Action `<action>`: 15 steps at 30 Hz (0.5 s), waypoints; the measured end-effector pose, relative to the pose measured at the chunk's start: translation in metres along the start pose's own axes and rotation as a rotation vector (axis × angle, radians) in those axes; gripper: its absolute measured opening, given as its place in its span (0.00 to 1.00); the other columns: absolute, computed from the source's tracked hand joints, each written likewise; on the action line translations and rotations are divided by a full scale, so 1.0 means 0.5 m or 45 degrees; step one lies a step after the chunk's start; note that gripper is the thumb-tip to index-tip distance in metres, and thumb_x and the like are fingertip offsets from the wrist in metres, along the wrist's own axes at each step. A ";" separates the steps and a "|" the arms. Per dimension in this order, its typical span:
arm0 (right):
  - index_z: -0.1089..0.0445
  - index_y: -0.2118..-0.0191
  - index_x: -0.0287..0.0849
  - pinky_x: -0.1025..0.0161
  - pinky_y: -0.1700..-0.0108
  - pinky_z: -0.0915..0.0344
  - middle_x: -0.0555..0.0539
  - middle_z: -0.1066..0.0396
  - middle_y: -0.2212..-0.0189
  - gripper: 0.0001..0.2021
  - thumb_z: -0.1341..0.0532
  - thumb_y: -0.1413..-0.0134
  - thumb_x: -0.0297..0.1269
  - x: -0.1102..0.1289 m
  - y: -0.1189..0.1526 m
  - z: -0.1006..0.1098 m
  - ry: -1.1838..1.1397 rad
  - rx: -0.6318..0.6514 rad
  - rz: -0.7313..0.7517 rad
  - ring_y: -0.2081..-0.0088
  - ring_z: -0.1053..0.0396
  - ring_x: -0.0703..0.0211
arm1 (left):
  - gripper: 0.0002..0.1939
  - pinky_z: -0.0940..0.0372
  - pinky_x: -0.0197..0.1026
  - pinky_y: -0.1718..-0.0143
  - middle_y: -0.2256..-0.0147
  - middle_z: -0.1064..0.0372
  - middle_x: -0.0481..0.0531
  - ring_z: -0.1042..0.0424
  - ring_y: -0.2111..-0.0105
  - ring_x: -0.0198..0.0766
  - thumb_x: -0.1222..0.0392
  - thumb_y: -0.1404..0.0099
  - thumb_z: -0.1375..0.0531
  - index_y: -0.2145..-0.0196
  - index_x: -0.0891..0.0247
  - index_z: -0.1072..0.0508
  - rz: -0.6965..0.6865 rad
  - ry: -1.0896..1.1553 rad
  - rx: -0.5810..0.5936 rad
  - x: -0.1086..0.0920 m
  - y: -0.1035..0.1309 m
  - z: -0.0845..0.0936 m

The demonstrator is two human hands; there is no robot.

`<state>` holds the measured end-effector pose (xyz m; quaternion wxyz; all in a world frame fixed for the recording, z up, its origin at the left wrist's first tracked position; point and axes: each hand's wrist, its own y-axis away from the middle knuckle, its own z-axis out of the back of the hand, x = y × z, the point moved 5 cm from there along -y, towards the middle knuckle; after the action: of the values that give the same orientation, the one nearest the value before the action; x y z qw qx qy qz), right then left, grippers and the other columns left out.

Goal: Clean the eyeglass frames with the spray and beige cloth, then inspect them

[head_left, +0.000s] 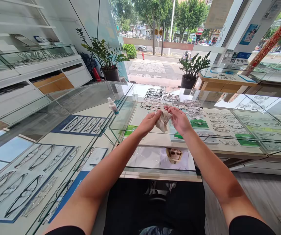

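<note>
The left hand (pixel 148 123) and the right hand (pixel 180 120) meet above the glass-topped bench (pixel 140 173), arms stretched forward. Both grips are narrow, closed on a crumpled pale cloth (pixel 163 121). The cloth is between the 2 hands, gathered at the fingers, its lower end hanging loose. The fingers and folds hide its inside, so I cannot tell whether anything is wrapped in it.

A small white spray bottle (pixel 113 107) stands on the glass to the left, apart from the left hand. Under the glass, beyond the hands, glasses (pixel 154 93) lie in close rows; to the right, another pair lies on a green pad (pixel 196 124). A printed picture (pixel 163 160) showing a person in sunglasses lies nearer the body, below the hands. On the left, a blue-edged tray (pixel 64 124) holds 4 pairs, and a larger tray (pixel 0 215) holds more.

Farther back, 2 potted plants (pixel 111 74) (pixel 188 82) stand near the shop window, a red fire extinguisher (pixel 96 74) beside the left plant.
</note>
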<state>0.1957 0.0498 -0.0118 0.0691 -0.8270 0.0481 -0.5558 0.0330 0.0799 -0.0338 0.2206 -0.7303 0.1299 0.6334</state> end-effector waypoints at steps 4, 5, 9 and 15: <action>0.20 0.68 0.47 0.59 0.56 0.27 0.44 0.20 0.42 0.21 0.20 0.58 0.58 -0.004 0.003 -0.004 0.008 0.015 -0.035 0.42 0.24 0.46 | 0.41 0.33 0.38 0.69 0.71 0.21 0.56 0.26 0.71 0.39 0.18 0.38 0.34 0.68 0.67 0.19 -0.005 -0.006 0.105 -0.005 0.006 -0.013; 0.21 0.68 0.47 0.60 0.59 0.28 0.44 0.20 0.41 0.22 0.20 0.58 0.58 -0.006 0.004 -0.006 0.011 0.026 -0.048 0.45 0.24 0.47 | 0.41 0.33 0.38 0.69 0.71 0.21 0.56 0.26 0.72 0.39 0.19 0.38 0.34 0.68 0.67 0.19 -0.002 -0.011 0.124 -0.005 0.008 -0.015; 0.21 0.68 0.46 0.60 0.61 0.28 0.44 0.19 0.44 0.23 0.20 0.58 0.59 -0.013 0.008 -0.018 0.027 0.083 -0.062 0.50 0.23 0.50 | 0.40 0.33 0.39 0.70 0.71 0.22 0.56 0.27 0.73 0.38 0.19 0.38 0.33 0.69 0.67 0.20 0.021 -0.033 0.162 -0.007 0.013 -0.019; 0.21 0.69 0.47 0.60 0.60 0.29 0.44 0.19 0.45 0.22 0.19 0.59 0.59 -0.013 0.010 -0.023 -0.009 0.096 -0.075 0.52 0.24 0.51 | 0.40 0.34 0.39 0.71 0.73 0.24 0.55 0.27 0.74 0.38 0.20 0.40 0.31 0.69 0.67 0.20 0.032 -0.070 0.155 -0.007 0.015 -0.020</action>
<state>0.1826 0.0454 -0.0145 0.0841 -0.8268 0.0025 -0.5562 0.0373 0.0683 -0.0308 0.2602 -0.6961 0.1714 0.6468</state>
